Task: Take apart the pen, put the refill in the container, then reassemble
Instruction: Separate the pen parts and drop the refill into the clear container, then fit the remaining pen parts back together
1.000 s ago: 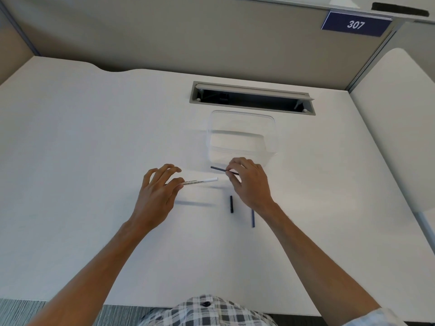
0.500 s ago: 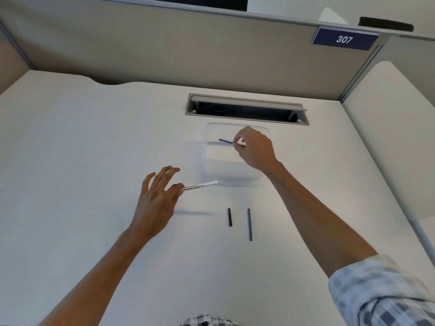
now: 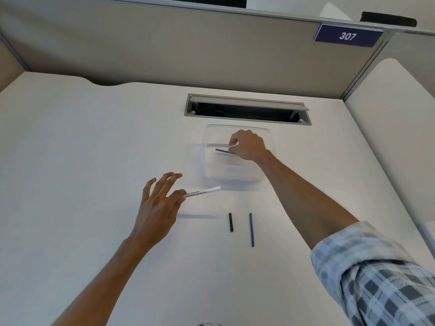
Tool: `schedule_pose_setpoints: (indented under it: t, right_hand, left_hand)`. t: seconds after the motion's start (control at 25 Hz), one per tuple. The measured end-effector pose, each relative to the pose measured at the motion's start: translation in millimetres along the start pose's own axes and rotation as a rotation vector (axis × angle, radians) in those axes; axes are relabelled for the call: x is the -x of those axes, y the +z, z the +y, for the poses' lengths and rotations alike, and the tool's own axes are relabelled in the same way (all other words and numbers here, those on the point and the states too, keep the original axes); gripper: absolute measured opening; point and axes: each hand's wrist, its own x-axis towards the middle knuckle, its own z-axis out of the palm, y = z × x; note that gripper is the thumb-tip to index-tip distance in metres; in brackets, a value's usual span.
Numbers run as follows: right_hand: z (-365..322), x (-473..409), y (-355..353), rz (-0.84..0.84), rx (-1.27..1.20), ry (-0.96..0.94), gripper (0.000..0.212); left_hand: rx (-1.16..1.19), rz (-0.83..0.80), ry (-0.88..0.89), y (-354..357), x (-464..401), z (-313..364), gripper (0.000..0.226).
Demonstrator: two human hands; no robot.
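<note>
My right hand (image 3: 247, 144) is over the clear plastic container (image 3: 268, 170) and pinches a thin blue refill (image 3: 222, 150) that points left inside the container's opening. My left hand (image 3: 160, 203) hovers above the desk and pinches the white pen barrel (image 3: 203, 192) between thumb and forefinger, its other fingers spread straight. On the desk in front of the container lie a short black pen piece (image 3: 231, 222) and a second thin blue stick (image 3: 251, 229), side by side and apart.
The white desk (image 3: 70, 184) carries everything. A grey cable slot (image 3: 247, 109) opens just behind the container. Beige partition walls stand at the back with a blue "307" sign (image 3: 348, 36). A second desk surface (image 3: 400, 137) lies to the right.
My right hand carried the blue refill from the desk in front of the container up and over it, then lower into its opening. My left hand stayed put, holding the barrel.
</note>
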Motion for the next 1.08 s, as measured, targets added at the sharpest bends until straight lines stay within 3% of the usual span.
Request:
schedule_pose_setpoints:
  t: [0.48,0.64,1.08]
  right_hand:
    - [4.8,93.2,-21.4,0.357,-0.33,-0.028,0.014]
    - [6.9,151.3,9.2,0.292,-0.303,-0.016,0.014]
    - [32.5,235.7,86.2,0.226,-0.288,0.301,0.025]
  left_hand:
    - [0.019,-0.036,0.028,3.9,4.8,10.6,0.028]
    - [0.022,-0.032,0.038,0.9,10.2,16.0,0.028]
    - [0.031,-0.027,0.034,-1.8,29.3,36.2,0.032]
